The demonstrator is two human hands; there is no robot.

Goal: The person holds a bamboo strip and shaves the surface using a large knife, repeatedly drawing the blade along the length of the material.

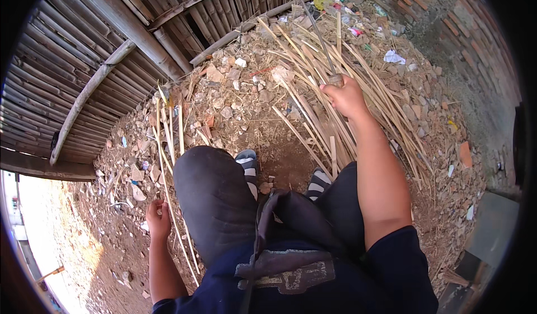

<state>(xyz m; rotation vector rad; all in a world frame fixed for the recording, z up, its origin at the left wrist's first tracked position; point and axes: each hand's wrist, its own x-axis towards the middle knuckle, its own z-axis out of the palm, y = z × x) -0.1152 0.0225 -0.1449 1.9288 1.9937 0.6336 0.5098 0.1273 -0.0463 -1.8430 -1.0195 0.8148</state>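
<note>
In my right hand (348, 97) is a long knife (320, 31), my fingers closed round its handle and the narrow dark blade pointing away up the picture. Below and around that hand lies a loose heap of pale split bamboo strips (386, 109). My left hand (158, 219) hangs low beside my left knee, fingers loosely bent with nothing visible in them. Close to its right side run a few thin bamboo strips (170, 193), seemingly apart from the fingers.
Stones and litter cover the dirt ground (235, 107). A bamboo wall (72, 84) leans in at the upper left, and a brick wall (470, 51) bounds the right. A grey panel (492, 227) stands at lower right. My sandalled feet (248, 163) are between the strip piles.
</note>
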